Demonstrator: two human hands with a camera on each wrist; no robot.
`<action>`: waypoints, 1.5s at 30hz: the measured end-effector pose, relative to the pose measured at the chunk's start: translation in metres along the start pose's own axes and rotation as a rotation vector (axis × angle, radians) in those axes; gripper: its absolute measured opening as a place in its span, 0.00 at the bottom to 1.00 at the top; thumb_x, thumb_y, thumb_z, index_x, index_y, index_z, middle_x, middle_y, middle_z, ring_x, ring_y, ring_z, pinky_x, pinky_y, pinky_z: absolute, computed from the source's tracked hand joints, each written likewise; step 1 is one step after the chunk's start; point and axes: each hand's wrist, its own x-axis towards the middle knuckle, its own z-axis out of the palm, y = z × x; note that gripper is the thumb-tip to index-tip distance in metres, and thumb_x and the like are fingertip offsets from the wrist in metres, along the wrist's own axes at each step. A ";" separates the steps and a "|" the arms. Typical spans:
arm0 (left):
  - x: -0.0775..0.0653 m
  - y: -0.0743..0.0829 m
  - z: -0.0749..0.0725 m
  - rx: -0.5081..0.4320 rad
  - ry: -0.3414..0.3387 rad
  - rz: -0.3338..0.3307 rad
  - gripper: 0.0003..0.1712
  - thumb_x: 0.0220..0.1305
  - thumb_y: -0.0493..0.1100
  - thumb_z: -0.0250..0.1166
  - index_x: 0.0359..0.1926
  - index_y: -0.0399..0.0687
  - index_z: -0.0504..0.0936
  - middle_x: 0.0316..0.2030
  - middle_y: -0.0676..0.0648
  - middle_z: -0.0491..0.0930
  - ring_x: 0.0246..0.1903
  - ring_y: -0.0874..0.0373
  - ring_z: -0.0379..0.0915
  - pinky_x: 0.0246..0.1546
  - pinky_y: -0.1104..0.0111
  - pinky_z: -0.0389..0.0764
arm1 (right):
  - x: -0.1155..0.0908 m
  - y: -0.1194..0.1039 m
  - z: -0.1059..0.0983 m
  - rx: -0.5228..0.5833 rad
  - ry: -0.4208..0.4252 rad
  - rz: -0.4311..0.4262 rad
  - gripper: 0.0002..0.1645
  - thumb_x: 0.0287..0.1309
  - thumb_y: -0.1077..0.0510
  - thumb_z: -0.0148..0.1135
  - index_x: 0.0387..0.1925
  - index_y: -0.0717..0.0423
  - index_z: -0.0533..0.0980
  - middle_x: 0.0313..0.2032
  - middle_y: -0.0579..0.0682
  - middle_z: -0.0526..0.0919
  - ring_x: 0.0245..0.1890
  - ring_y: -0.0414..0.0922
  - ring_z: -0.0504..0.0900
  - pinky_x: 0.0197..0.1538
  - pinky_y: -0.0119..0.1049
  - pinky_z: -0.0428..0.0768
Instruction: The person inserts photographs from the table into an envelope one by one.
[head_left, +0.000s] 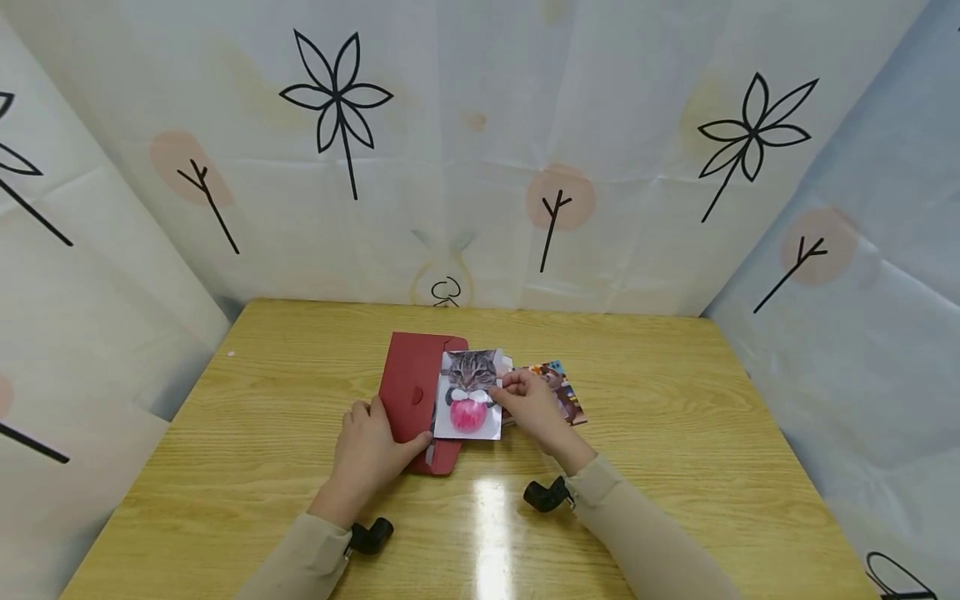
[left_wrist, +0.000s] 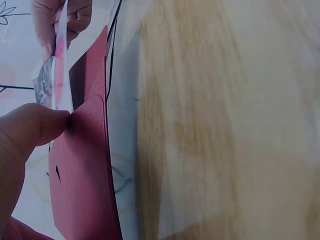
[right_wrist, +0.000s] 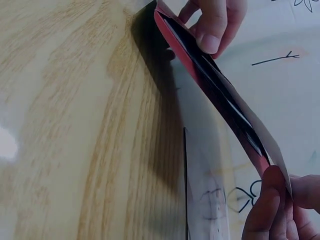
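Note:
My left hand [head_left: 366, 450] grips a red paper envelope [head_left: 408, 375] by its lower edge, thumb across the front. The envelope has a small half-round slit, and its flap side faces right. My right hand [head_left: 536, 410] pinches the right edge of a picture card [head_left: 468, 379] showing a tabby cat with a pink ball shape. The card's left side overlaps the envelope's open side. In the left wrist view, the left thumb [left_wrist: 37, 122] presses where card and envelope meet. Seen from the right wrist, dark inner layers show between the red envelope wall [right_wrist: 185, 55] and the card.
A colourful photo card [head_left: 572, 404] lies on the wooden table [head_left: 660, 467] behind the right hand, partly hidden by it. White cloth walls [head_left: 465, 167] with line-drawn flowers stand at the back and sides. A black wrist camera [head_left: 546, 495] hangs by the right sleeve.

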 end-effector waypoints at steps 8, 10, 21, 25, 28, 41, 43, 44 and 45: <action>0.000 -0.001 0.002 -0.004 0.016 0.022 0.62 0.46 0.72 0.68 0.63 0.23 0.62 0.50 0.28 0.67 0.47 0.38 0.64 0.43 0.50 0.74 | -0.001 0.003 0.006 -0.115 0.047 -0.002 0.17 0.62 0.56 0.64 0.46 0.61 0.71 0.33 0.53 0.81 0.30 0.50 0.78 0.31 0.38 0.77; 0.000 -0.001 0.002 -0.003 0.016 0.018 0.62 0.46 0.72 0.68 0.63 0.23 0.62 0.50 0.29 0.67 0.47 0.38 0.64 0.43 0.50 0.74 | -0.002 0.001 0.008 -0.118 0.061 -0.003 0.18 0.61 0.57 0.64 0.47 0.62 0.69 0.33 0.54 0.81 0.29 0.51 0.79 0.30 0.38 0.77; 0.001 -0.001 0.005 0.003 0.010 0.012 0.62 0.46 0.72 0.68 0.63 0.24 0.61 0.50 0.29 0.67 0.47 0.38 0.64 0.42 0.50 0.75 | -0.003 -0.008 0.033 -0.165 0.107 -0.076 0.17 0.59 0.57 0.66 0.45 0.61 0.71 0.27 0.50 0.81 0.21 0.44 0.77 0.27 0.38 0.75; 0.001 0.000 0.005 0.001 0.010 0.014 0.63 0.46 0.73 0.67 0.63 0.24 0.61 0.49 0.30 0.67 0.46 0.38 0.64 0.42 0.50 0.74 | -0.002 -0.010 0.042 -0.126 0.102 -0.067 0.16 0.61 0.59 0.65 0.46 0.62 0.72 0.28 0.53 0.82 0.18 0.47 0.79 0.23 0.39 0.78; 0.000 0.001 0.005 -0.001 0.020 0.018 0.63 0.45 0.73 0.67 0.63 0.24 0.62 0.48 0.30 0.67 0.45 0.39 0.64 0.41 0.50 0.74 | -0.002 -0.010 0.049 -0.060 0.063 -0.051 0.16 0.62 0.62 0.62 0.48 0.64 0.71 0.31 0.57 0.83 0.21 0.51 0.82 0.24 0.42 0.81; -0.003 0.005 0.005 0.003 0.060 0.051 0.61 0.46 0.72 0.67 0.61 0.23 0.64 0.48 0.29 0.68 0.44 0.38 0.65 0.40 0.49 0.74 | -0.011 -0.011 0.066 -0.021 -0.116 -0.069 0.16 0.64 0.67 0.56 0.53 0.65 0.73 0.37 0.59 0.81 0.31 0.53 0.83 0.33 0.43 0.83; -0.004 0.005 0.004 0.004 0.062 0.047 0.60 0.46 0.72 0.67 0.61 0.23 0.64 0.48 0.29 0.68 0.44 0.38 0.65 0.40 0.49 0.74 | -0.011 -0.011 0.067 -0.019 -0.146 -0.067 0.16 0.64 0.67 0.55 0.53 0.66 0.73 0.38 0.60 0.81 0.32 0.54 0.84 0.34 0.44 0.83; -0.003 0.005 0.004 0.006 0.063 0.045 0.60 0.46 0.72 0.67 0.62 0.23 0.64 0.48 0.29 0.68 0.45 0.38 0.65 0.40 0.49 0.74 | -0.011 -0.011 0.067 -0.026 -0.157 -0.065 0.16 0.64 0.67 0.55 0.53 0.66 0.74 0.38 0.60 0.81 0.33 0.54 0.84 0.34 0.43 0.83; -0.003 0.005 0.004 0.008 0.064 0.043 0.60 0.46 0.71 0.67 0.62 0.23 0.64 0.48 0.29 0.68 0.45 0.38 0.65 0.40 0.49 0.74 | -0.012 -0.011 0.066 -0.032 -0.167 -0.067 0.16 0.65 0.67 0.55 0.54 0.66 0.74 0.38 0.60 0.81 0.33 0.54 0.84 0.34 0.43 0.83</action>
